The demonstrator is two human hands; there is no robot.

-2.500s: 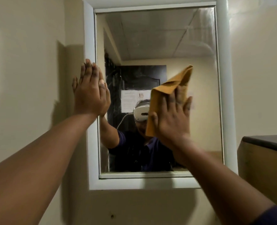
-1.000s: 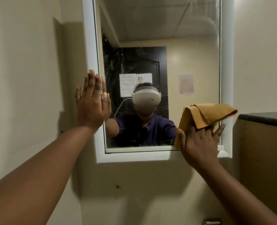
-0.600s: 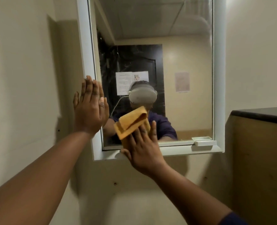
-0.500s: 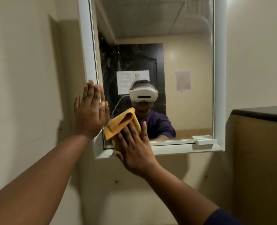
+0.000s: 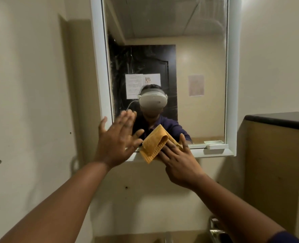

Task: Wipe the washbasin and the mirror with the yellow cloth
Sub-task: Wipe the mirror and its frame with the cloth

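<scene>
Mid-task, prob. late in the mirror part, judging from how things lay. The right hand (image 5: 177,163) pressed the yellow cloth (image 5: 154,146) flat vs. the bottom edge of the mirror (image 5: 194,41), fingers spread and straight, palm on the fabric rather than a pinch, so the cloth was pinned betw. hand and glass/frame, not gripped. The cloth was folded over on itself, its lower corner hanging past the white frame (image 5: 97,67) at approx. 6 o'clock of the mirror, slightly toward 7. The left hand (image 5: 117,141) was open, fingers apart, holding nothing; it was blurred and sat at approx. 9 o'clock from the cloth, over the frame's lower left corner, w/ fingertips just beside the cloth. Whether it touched the frame, can't tell. Glass itself: streaks and a hazy patch showed near the top right, approx. 1 o'clock, and faint smears over the dark door reflection at approx. 10 o'clock, so the mirror didn't look finished; upper part likely needed another pass. A small white ledge piece (image 5: 214,146) sat on the bottom frame at approx. 5 o'clock, not reached by the cloth. The washbasin was barely in view: only a metal fitting (image 5: 213,227) at the bottom edge, approx. 5 o'clock of the view, and a pale strip below. Can't tell if the basin was wiped or not; no sign either way. A dark-topped cabinet (image 5: 278,120) stood to the right, well apart from both hands. Est.: bottom edge of mirror being worked, top streaks left, basin status unknown.
</scene>
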